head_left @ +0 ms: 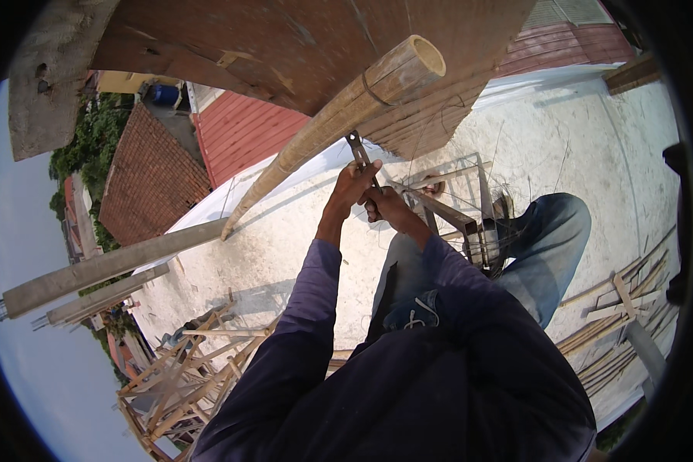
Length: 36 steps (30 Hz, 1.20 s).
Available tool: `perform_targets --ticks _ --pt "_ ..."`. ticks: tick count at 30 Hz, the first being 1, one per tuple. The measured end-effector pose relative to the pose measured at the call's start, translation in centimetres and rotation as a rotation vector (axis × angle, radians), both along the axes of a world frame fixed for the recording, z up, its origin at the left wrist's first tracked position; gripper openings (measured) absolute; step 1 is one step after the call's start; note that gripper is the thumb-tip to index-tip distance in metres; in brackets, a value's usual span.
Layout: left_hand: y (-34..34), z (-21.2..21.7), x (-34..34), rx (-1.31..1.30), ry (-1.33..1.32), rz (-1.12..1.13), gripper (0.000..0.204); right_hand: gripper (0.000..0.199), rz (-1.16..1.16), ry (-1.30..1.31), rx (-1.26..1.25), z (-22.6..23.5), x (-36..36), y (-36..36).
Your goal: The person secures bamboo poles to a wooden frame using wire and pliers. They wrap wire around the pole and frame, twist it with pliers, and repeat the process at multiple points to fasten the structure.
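Note:
A dark metal hand tool that looks like pincers [357, 148] points up and away, just below a thick bamboo pole [316, 137]. My left hand [349, 187] is closed round the pincers' handles. Close beside it, my right hand [389, 208] has its fingers curled at the lower end of the same handles; part of its grip is hidden. A thin dark wire loop [374, 91] circles the pole near its open top end. Behind the pole stands a large brown wooden panel [285, 65], which the tool does not visibly touch.
A metal and wood frame [458, 217] stands by my legs with loose wires around it. Concrete beams [123, 266] jut out at the left roof edge, with rooftops below. Wooden scraps [177, 385] are piled lower left; thin sticks [616, 346] lie at the right.

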<state>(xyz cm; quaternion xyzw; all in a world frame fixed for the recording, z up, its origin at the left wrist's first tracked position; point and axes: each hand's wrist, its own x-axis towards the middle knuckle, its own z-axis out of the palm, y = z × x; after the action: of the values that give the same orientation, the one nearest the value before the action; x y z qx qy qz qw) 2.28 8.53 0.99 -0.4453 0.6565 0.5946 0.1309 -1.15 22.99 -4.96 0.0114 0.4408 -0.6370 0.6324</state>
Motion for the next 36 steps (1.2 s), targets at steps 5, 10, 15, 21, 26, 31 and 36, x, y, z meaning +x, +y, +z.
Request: perform_targets --ticks 5,10,15,21,26,31,36 --pt "1.7 4.1 2.8 -0.425 0.022 -0.128 0.089 0.069 0.118 0.759 0.296 -1.0 0.5 -0.4" --pt "2.0 10.9 4.7 -0.665 0.436 0.038 0.036 0.074 0.073 0.840 0.399 1.8 2.0 -0.5" --pt "0.1 14.7 2.9 -1.185 0.692 0.204 0.020 0.076 0.078 0.760 0.416 3.1 2.9 -0.8" --pt "2.2 10.8 1.3 -0.868 0.672 -0.066 0.017 0.082 0.095 0.685 0.341 2.2 3.2 1.4" --pt "1.6 3.8 -1.2 -0.895 0.369 0.129 0.027 0.080 0.143 1.030 0.309 3.3 2.3 5.1" --pt "-1.2 -0.5 -2.4 -1.075 0.348 0.099 0.027 0.091 0.078 1.209 0.201 4.0 1.7 6.8" --pt "-2.1 -0.7 -2.6 -1.256 0.055 -0.108 0.038 0.094 0.306 1.207 0.275 3.3 3.9 9.4"
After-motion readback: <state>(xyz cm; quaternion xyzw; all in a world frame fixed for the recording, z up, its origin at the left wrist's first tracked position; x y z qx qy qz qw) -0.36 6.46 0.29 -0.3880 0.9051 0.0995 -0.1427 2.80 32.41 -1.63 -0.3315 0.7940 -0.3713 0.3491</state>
